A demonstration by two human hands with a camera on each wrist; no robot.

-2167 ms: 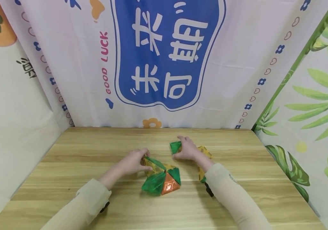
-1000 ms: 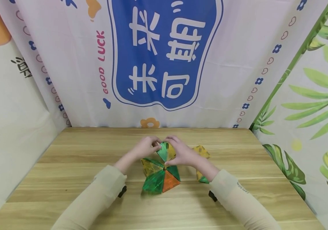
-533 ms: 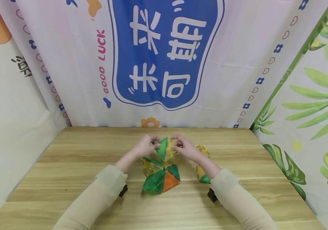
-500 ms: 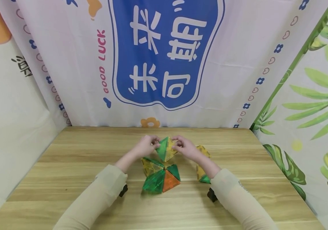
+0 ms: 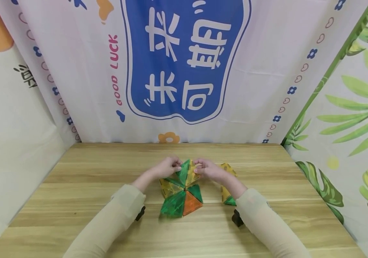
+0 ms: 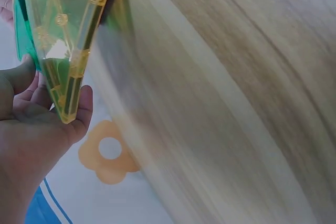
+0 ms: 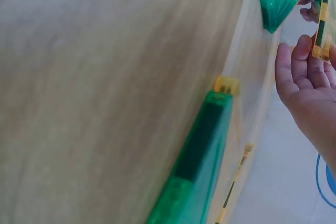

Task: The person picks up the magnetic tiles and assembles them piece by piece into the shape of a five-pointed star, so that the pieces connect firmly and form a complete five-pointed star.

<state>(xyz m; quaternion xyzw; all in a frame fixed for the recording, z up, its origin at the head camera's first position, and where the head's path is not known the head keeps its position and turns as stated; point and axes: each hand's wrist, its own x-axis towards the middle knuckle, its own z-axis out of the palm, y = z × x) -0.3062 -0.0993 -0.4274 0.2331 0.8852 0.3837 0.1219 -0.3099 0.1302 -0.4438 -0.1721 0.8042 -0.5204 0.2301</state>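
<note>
Translucent triangular magnetic tiles form a fan-like build mid-table in the head view: orange tile [image 5: 191,204], large green tile [image 5: 173,205], dark green tile [image 5: 196,192] and yellow tile [image 5: 168,187]. At its far side is a joined pair, a green tile [image 5: 184,172] and a yellow tile [image 5: 192,175], tips toward the build's centre. My left hand [image 5: 162,169] pinches the green one by its outer edge; my right hand [image 5: 211,170] pinches the yellow one. In the left wrist view, the build's yellow tile [image 6: 63,35] partly covers the left fingers. Whether the pair touches the build, I cannot tell.
More tiles stand right of the build, under my right forearm: a yellow tile [image 5: 227,167] and a green tile [image 5: 230,201]. The wooden table [image 5: 90,208] ends at a printed cloth backdrop [image 5: 87,89] behind.
My right hand brought the green and yellow pair from the back right; my left hand left the build and took the green side. Lifted half a second ago, the pair is now lower, toward the build.
</note>
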